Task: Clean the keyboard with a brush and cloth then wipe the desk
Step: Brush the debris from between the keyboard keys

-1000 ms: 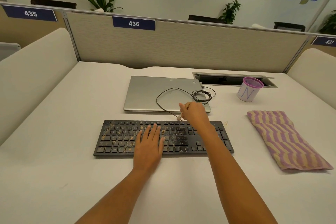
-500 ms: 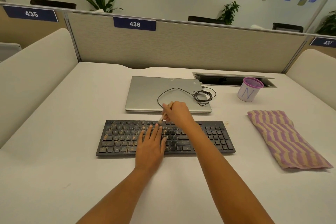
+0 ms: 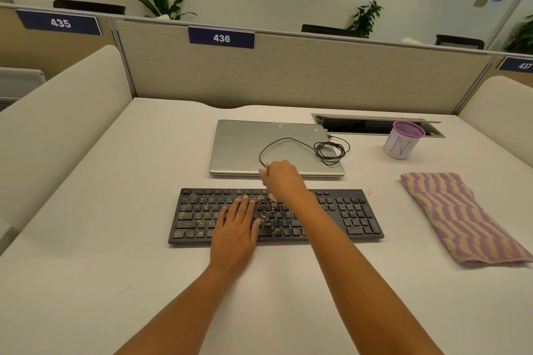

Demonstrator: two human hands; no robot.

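L hand (image 3: 235,235) lies flat on the keyboard (image 3: 340,216), palm down. Its fingers are straight & slightly spread, tips reaching the upper letter rows, heel of the palm over the front edge. R hand (image 3: 284,179) is just beyond it & a bit to the right, over the keyboard's top rows, fingers curled tight round a brush (image 3: 271,196). Only a pale, blurred bit of the brush shows under the knuckles, so can't tell if it touches the keys. The hands are close but apart.

The keyboard is black, w/ a number pad, flat on the desk (image 3: 86,239) under both hands. Tan crumbs (image 3: 190,202) speckle the keys left of the L hand & btwn the two hands. The number pad, right of the R forearm, looks much cleaner.

The cloth (image 3: 461,219), striped purple & tan and folded long, lies flat on the desk well to the right of the R hand, apart from the keyboard.

Just past the R hand is a closed silver laptop (image 3: 239,147) w/ a black cable (image 3: 328,150) partly coiled on its lid, one loop running toward the R knuckles. Farther right & beyond, a white cup (image 3: 401,147) w/ a purple rim stands upright beside an open slot (image 3: 372,125) in the desk. Behind it all is a beige divider (image 3: 317,78) w/ a blue tag (image 3: 221,38) reading 436.
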